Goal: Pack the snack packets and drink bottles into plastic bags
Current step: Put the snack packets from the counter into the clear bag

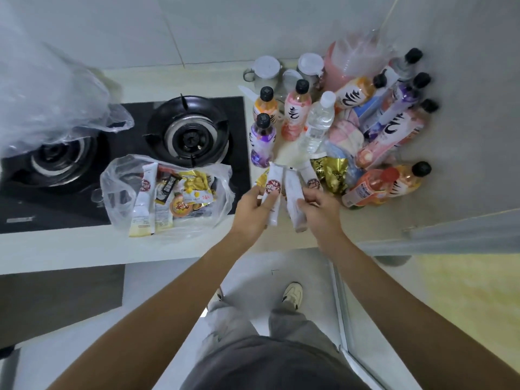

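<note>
I've both hands gripping white snack sachets: left hand (251, 208), right hand (319, 209) (gathering for the plastic bag (118, 190) leftward).

A gas stove (121, 153) beside lidded jars (266, 70).

Home kitchen — gas hob (123, 153), tiled wall (168, 29), counter (84, 249).

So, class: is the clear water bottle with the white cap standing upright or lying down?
Upright. The clear water bottle stands on its base on the counter, white cap on top.
</note>
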### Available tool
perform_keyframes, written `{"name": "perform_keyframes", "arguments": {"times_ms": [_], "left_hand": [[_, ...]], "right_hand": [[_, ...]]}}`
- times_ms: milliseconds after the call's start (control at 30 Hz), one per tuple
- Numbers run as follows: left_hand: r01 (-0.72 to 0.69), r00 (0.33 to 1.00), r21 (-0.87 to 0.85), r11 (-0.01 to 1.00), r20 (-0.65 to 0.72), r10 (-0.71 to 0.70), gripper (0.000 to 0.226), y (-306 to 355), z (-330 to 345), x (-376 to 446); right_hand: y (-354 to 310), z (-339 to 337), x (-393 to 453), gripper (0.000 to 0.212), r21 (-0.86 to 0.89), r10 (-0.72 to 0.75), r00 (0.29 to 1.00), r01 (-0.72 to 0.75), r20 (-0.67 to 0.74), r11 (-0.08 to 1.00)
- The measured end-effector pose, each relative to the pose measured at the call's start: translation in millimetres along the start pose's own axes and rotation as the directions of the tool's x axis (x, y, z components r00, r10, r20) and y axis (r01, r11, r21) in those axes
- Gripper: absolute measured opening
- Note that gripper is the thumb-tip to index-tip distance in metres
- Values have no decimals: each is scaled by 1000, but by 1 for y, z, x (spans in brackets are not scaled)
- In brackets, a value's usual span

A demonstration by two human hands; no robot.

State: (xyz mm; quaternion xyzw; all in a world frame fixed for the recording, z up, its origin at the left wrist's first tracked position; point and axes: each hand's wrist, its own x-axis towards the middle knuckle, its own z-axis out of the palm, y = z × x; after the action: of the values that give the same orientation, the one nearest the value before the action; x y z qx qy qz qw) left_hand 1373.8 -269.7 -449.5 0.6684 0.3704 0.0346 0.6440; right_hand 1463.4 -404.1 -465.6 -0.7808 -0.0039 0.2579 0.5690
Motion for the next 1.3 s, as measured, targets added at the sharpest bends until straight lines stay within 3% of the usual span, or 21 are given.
{"name": "perform_keyframes", "arguments": {"times_ms": [133, 433, 633, 800, 833, 900, 967, 1100, 1200, 1300], "left_hand": [[-32, 997, -31, 999, -70, 29, 30, -8, -55, -39], [125, 939, -123, 985, -307, -157, 19, -40, -174, -59], [182, 913, -105, 978, -351, -208, 20, -48, -222, -26], [230, 912, -129, 964, -318, -260, 23, -45, -239, 13], [236, 912, -109, 966, -318, -259, 22, -46, -241, 21], [244, 916, -58, 968, -313, -250, 15, -46, -246, 30], [249, 923, 13, 968, -307, -234, 9, -47, -251, 33], [259, 943, 260, 930, -275, -185, 30, -54, -265, 26], [214, 958, 599, 772, -285, -45, 31, -51, -269, 13], [85, 963, 754, 652, -231, 141, 29, -42, -261, -1]], "right_hand": [[-14, 32, -34, 26, 54, 29, 995, -34, 90, 998], [-48, 168, -59, 22, -66, 71, 960, -56, 269, 996], [-66, 233, -44, 30, -216, 190, 948, -135, 255, 967], [-73, 281, -25, 22, -379, 116, 978, -41, 176, 924], [-74, 289, -22, 11, -426, 117, 980, -37, 163, 904], [-73, 300, -16, 23, -477, 92, 984, -8, 153, 879], [-72, 304, -14, 22, -514, 52, 988, 29, 144, 857], [-68, 302, -16, 12, -533, -36, 985, 121, 168, 838], [-68, 290, -25, 11, -548, -115, 965, 229, 234, 805], [-64, 268, -34, 11, -635, -326, 882, 471, 340, 612]]}}
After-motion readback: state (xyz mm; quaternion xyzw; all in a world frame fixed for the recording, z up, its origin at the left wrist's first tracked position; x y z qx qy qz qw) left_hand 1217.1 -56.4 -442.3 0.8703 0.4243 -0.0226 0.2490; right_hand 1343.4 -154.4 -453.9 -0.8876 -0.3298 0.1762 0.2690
